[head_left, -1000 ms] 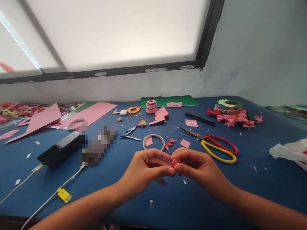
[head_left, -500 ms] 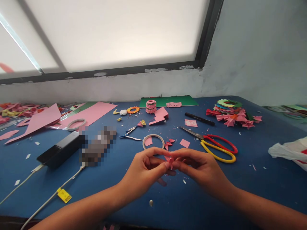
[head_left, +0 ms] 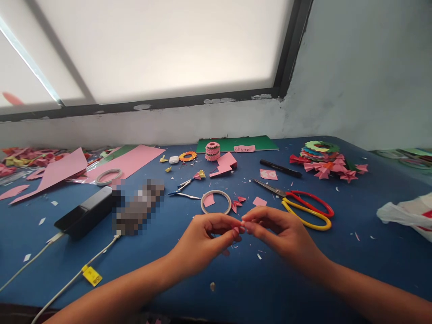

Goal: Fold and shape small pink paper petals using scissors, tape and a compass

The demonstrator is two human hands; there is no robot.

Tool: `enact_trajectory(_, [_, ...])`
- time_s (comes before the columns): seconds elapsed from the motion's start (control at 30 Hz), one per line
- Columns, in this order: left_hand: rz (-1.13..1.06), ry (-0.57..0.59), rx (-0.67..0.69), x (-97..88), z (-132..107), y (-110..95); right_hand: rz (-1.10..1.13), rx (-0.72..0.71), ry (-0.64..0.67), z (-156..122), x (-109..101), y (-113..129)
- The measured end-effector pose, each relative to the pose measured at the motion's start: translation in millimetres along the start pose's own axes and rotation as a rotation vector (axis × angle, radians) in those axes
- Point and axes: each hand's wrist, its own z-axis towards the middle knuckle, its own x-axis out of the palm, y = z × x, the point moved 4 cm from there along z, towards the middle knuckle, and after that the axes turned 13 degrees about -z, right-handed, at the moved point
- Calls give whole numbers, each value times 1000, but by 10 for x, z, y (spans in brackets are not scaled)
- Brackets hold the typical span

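Observation:
My left hand point(head_left: 204, 240) and my right hand point(head_left: 281, 231) meet fingertip to fingertip above the blue tabletop. Between them is a small folded piece of pink paper point(head_left: 240, 228), mostly hidden by the fingers. Both hands pinch it with thumb and forefinger. Just beyond the fingers lie folded pink paper pieces point(head_left: 237, 204) and a roll of tape point(head_left: 230, 204) with a pink paper square point(head_left: 209, 200) inside its ring. Another pink square point(head_left: 259, 201) rests past my right hand. Scissors point(head_left: 308, 209) with one red and one yellow handle lie open to its right.
A compass point(head_left: 185, 191), a black pen point(head_left: 281, 168) and a stack of pink scalloped rings point(head_left: 212, 152) lie farther back. Left are a black device point(head_left: 86, 211), a cable point(head_left: 72, 279) and pink sheets point(head_left: 135, 162). Paper flowers point(head_left: 329, 162) and a plastic bag point(head_left: 407, 213) are at right.
My fingers have shifted around the pink paper, and less of it shows now than before. The things on the table lie where they were.

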Motion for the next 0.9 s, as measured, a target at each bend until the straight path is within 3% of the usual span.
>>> enact_trajectory(0.13, [300, 94, 7, 15, -1, 62, -95, 16, -110, 50, -111, -51])
enact_trajectory(0.2, [445, 130, 28, 32, -5, 102, -226, -12, -89, 113, -178, -74])
enact_trajectory(0.3, [595, 169, 90, 41, 7, 135, -625, -71, 29, 247, -346, -161])
enact_trajectory(0.37, [671, 188, 128, -4, 40, 123, -991, 27, 55, 333, -578, -323])
enact_trajectory(0.4, [711, 188, 154, -52, 65, 99, -1052, 86, 60, 365, -716, -417])
enact_trajectory(0.5, [834, 98, 255, -299, 158, -37, -1125, 224, 70, 388, -1108, -707])
enact_trajectory(0.6, [889, 17, 288, -558, 235, -141, -1083, 277, 126, 331, -1306, -931])
enact_trajectory(0.7, [898, 81, 268, -635, 266, -128, -1006, 261, 164, 278, -1288, -1043])
enact_trajectory(0.8, [894, 198, 252, -571, 269, -56, -981, 261, 159, 273, -1194, -1112])
enact_trajectory(0.9, [878, 240, 245, -521, 288, -9, -963, 269, 121, 286, -1131, -1155])
